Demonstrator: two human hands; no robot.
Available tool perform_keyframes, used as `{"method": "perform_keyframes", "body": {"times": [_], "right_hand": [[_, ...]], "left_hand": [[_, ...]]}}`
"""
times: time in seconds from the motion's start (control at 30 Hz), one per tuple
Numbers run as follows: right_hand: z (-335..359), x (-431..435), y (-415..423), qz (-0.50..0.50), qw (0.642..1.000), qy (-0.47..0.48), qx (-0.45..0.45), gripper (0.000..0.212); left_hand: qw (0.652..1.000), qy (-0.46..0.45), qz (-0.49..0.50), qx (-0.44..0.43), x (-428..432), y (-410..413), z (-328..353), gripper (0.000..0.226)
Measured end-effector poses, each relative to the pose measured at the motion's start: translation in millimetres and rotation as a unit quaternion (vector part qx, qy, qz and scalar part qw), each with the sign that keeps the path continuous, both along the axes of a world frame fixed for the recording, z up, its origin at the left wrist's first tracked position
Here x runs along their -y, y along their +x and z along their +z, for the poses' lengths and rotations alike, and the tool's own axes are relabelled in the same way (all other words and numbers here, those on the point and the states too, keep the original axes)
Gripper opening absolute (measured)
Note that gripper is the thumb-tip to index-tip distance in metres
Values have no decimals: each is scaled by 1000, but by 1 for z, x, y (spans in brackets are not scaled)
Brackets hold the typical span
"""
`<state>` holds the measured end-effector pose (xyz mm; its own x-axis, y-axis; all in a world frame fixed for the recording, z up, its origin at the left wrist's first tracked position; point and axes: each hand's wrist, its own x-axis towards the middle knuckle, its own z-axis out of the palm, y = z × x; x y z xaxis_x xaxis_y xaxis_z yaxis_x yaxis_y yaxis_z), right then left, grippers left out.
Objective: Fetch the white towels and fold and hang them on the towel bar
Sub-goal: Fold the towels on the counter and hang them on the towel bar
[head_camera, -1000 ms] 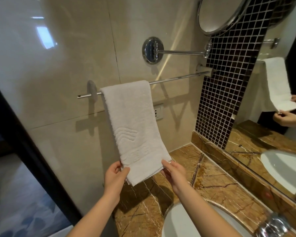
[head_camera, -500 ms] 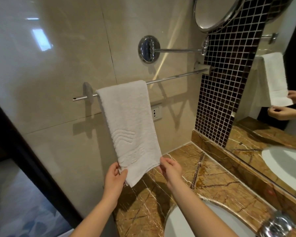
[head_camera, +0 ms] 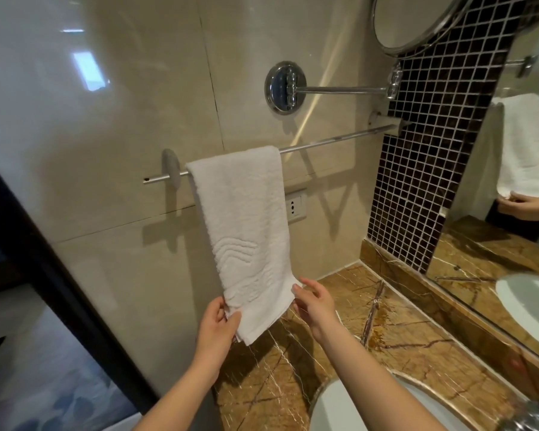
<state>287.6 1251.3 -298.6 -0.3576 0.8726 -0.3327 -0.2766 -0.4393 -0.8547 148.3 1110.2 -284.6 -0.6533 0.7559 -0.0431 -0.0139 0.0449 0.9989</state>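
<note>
White towel (head_camera: 243, 231) is folded and draped over the left part of the towel bar (head_camera: 333, 141), its lower end held slightly out from the wall. Change: right hand (head_camera: 316, 304) has let go of its corner — fingers now relaxed and apart, thumb at the towel's right edge, contact uncertain. Left hand (head_camera: 220, 325) still pinches the lower left corner. Judgement: this towel's hang is nearly done — left release and a final straightening remain

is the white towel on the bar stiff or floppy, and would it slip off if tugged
Probably floppy: the white towel drapes limp over the towel bar and bends forward where the left hand pinches its lower corner. Likely light, since that pinch holds the end out. A tug might slide it; the bar looks smooth.
</note>
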Motion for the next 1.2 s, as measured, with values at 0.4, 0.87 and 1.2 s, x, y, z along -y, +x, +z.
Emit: {"method": "perform_keyframes", "body": {"times": [0.4, 0.87, 1.2], "right_hand": [[-5, 6, 6, 7, 999, -16, 33, 36], [-19, 16, 14, -42, 989, -131, -46, 31], [0, 19, -8, 70, 965, -204, -152, 38]], "left_hand": [[982, 66, 52, -167, 13, 14, 5, 71], [972, 22, 32, -233, 5, 28, 5, 33], [977, 28, 9, -211, 4, 18, -12, 41]]}}
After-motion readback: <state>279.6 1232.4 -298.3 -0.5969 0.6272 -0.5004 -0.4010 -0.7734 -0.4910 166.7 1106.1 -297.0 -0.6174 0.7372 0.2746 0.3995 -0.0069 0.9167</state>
